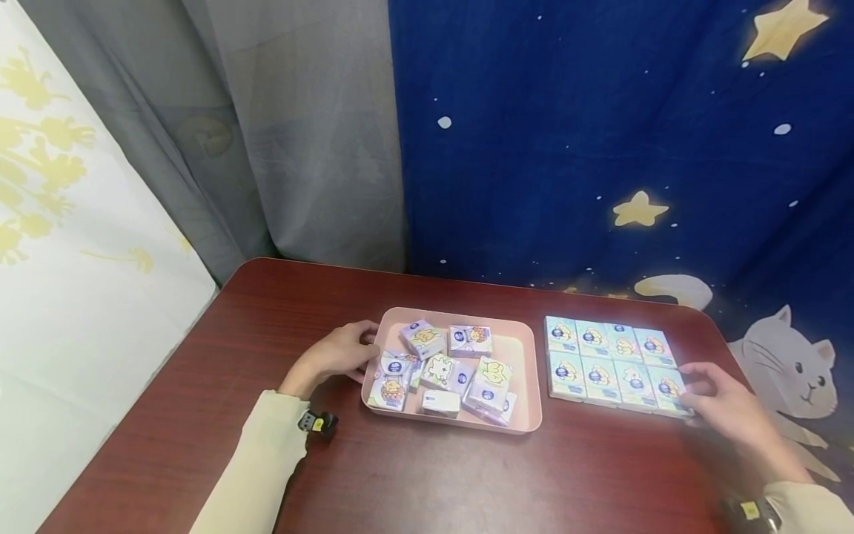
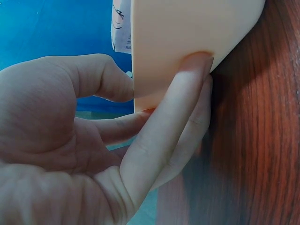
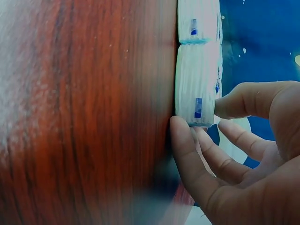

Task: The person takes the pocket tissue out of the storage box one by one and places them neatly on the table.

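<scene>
A pink tray [image 1: 527,378] holds several purple-white tissue packs [image 1: 390,389], lying jumbled and partly on top of one another. At its left end, my left hand [image 1: 342,348] grips the tray; the left wrist view has the thumb at the rim and fingers against the outer wall [image 2: 183,28]. To the right, light blue tissue packs [image 1: 598,382] lie flat in two rows, side by side. My right hand [image 1: 723,408] pinches the front-right tissue pack [image 1: 667,391] at its outer end. In the right wrist view, thumb and index finger meet that pack's corner [image 3: 194,84].
The dark red wooden table [image 1: 460,482] extends in front of the tray and packs. A strip of table separates tray and blue packs. Behind hang a grey curtain [image 1: 320,133] and a blue star-patterned curtain [image 1: 520,163]. A white patterned cloth [image 1: 87,297] borders the left.
</scene>
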Tool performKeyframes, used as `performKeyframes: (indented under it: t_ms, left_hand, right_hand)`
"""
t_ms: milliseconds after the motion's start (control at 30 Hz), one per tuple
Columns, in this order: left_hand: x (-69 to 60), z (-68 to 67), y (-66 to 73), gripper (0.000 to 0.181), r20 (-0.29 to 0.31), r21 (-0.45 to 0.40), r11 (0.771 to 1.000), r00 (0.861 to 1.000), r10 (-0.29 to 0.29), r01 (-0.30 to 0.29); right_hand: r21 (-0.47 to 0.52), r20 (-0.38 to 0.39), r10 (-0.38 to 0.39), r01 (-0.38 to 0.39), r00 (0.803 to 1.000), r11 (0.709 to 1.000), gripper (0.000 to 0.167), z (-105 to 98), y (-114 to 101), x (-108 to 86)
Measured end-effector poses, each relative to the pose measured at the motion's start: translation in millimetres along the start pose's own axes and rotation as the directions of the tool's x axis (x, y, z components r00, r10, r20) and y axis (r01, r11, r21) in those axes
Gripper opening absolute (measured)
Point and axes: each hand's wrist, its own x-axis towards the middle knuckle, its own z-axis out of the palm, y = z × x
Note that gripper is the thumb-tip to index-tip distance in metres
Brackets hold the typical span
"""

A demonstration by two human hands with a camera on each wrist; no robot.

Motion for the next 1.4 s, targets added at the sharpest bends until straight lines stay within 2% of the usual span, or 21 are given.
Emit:
performKeyframes:
  t_ms: [200,333,500,633,800,900,1133,1267,1400]
  left_hand:
    - [-2.0,-0.1,0.8,0.053,0.004,0.008,1.0,1.0,-0.006,0.006]
    - [-2.3,0.2,1.0,0.054,0.007,0.006,1.0,1.0,-0.009,0.009]
    - [-2.1,0.1,-0.3,0.053,0.011,-0.002,1.0,1.0,-0.007,0.007]
    - [-2.1,-0.4,-0.5,0.053,0.01,0.002,1.0,1.0,-0.008,0.008]
    - [-2.3,-1.0,1.2,0.053,0.006,0.018,1.0,1.0,-0.009,0.009]
    - [-2.9,-1.0,2.4,0.053,0.007,0.02,1.0,1.0,-0.012,0.012]
    - [-3.9,-0.7,4.5,0.053,0.003,0.021,1.0,1.0,-0.014,0.014]
    - [-3.2,-0.5,3.9,0.053,-0.001,0.021,1.0,1.0,-0.012,0.012]
    - [-2.5,-0.6,2.7,0.054,-0.004,0.025,1.0,1.0,-0.012,0.012]
  right_hand:
    - [-0.027,-0.019,-0.017,0.017,1.0,0.999,0.056,1,0,1.1]
    - [-0.091,-0.073,-0.012,0.006,0.997,0.996,0.051,-2,-9,-1.8]
    - [-0.166,-0.187,-0.038,0.006,0.982,0.986,0.043,1,-36,-6.2]
    - [-0.189,-0.22,-0.126,0.085,0.967,0.978,0.04,12,-65,-8.2]
    - [-0.184,-0.142,-0.236,0.208,0.961,0.961,0.039,30,-107,-9.5]
    - [-0.181,-0.092,-0.297,0.277,0.951,0.944,0.041,42,-133,-9.1]
    - [-0.168,-0.041,-0.434,0.422,0.9,0.891,0.04,68,-181,-9.1]
    - [-0.151,-0.012,-0.491,0.484,0.871,0.862,0.038,80,-200,-7.4]
    - [-0.109,0.055,-0.522,0.525,0.851,0.844,0.038,92,-213,-4.1]
